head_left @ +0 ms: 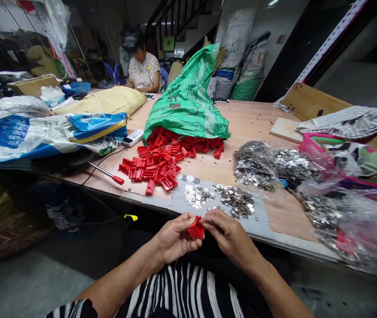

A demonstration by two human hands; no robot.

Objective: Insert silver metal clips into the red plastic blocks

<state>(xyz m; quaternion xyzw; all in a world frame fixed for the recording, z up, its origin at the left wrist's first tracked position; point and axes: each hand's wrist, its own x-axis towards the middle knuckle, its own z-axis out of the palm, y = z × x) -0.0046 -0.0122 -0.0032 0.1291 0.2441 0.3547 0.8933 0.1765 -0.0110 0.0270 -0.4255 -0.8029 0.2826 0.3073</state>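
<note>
My left hand (177,238) is closed around a small red plastic housing (196,228), held just off the table's front edge above my lap. The fingers of my right hand (230,236) are pinched together at the right side of that housing; what they hold, if anything, is too small to make out. Beyond my hands, on a grey sheet, lie a pile of bright flat metal pieces (197,195) and a pile of darker metal pieces (236,201). A heap of loose red housings (155,165) spreads from the mouth of a green woven sack (188,104).
A red-handled screwdriver (118,180) lies left of the housings. Plastic bags of metal pieces (254,163) and a pink basket (317,152) stand at right. Blue-white sacks (42,134) cover the left side. A co-worker (144,70) sits across the table.
</note>
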